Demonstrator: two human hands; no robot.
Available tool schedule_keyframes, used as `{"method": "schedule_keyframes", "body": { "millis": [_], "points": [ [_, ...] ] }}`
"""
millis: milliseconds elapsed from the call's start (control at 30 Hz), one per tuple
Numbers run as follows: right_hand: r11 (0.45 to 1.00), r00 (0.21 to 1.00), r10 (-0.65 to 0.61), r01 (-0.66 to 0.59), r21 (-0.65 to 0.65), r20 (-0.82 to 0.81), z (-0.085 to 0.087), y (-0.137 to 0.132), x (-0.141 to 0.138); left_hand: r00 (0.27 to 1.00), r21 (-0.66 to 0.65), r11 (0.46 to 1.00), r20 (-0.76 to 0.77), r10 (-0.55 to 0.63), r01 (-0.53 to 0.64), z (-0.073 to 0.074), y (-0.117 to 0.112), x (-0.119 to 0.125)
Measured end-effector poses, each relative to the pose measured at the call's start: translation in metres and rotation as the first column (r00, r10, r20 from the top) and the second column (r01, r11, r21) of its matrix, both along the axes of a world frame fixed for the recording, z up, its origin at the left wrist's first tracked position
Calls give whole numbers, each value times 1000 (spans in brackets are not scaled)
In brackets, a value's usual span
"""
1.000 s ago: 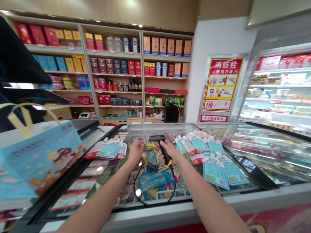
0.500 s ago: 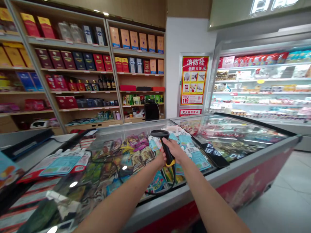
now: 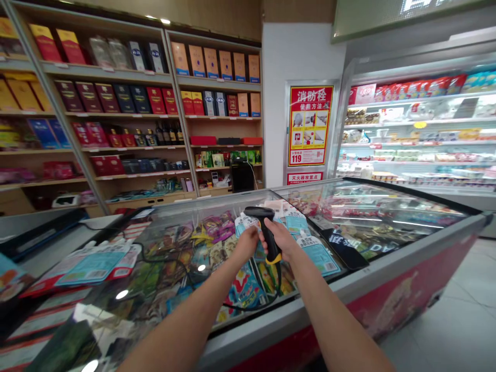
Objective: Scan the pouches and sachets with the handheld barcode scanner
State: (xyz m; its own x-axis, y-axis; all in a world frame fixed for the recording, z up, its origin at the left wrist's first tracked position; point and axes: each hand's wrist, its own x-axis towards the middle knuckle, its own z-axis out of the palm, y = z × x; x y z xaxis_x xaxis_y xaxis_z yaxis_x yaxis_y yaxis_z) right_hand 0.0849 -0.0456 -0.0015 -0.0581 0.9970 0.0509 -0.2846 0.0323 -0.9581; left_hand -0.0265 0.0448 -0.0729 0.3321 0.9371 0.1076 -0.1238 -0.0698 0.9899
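My right hand (image 3: 282,238) is wrapped round the handle of a black and yellow barcode scanner (image 3: 270,238), its head pointing away from me over the freezer. Close beside it on the left, my left hand (image 3: 248,244) is closed at the near edge of a white and light-blue packet (image 3: 244,221). Much of that packet is hidden behind the hands and scanner. More packets of the same look (image 3: 320,257) lie on the glass to the right of my hands. The scanner's black cable (image 3: 278,281) hangs from the handle and loops left across the glass.
Under the freezer's glass lid (image 3: 170,217) lie colourful bags. Another pile of blue and white packets (image 3: 93,263) rests at the left. A black strip with white lettering (image 3: 344,248) lies on the right. Shelves of boxes (image 3: 127,98) and a lit fridge (image 3: 418,134) stand behind.
My left hand has drawn slightly left, away from the scanner handle. A blue packet beneath the scanner has shifted, baring the bags under the glass. The scanner has moved slightly right.
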Motion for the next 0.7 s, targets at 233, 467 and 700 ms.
{"method": "schedule_keyframes", "body": {
  "millis": [233, 467, 700],
  "points": [
    [999, 997, -19, 22, 40, -74, 0, 45, -29, 822, 187, 816, -63, 565, -547, 17, 59, -84],
    [987, 974, 108, -82, -138, 198, -30, 54, -27, 721, -59, 730, 115, 683, -681, -8, 94, -116],
    [977, 951, 142, -90, -193, 275, -31, 46, -20, 673, -93, 686, 137, 727, -722, -14, 99, -110]
  ]
}}
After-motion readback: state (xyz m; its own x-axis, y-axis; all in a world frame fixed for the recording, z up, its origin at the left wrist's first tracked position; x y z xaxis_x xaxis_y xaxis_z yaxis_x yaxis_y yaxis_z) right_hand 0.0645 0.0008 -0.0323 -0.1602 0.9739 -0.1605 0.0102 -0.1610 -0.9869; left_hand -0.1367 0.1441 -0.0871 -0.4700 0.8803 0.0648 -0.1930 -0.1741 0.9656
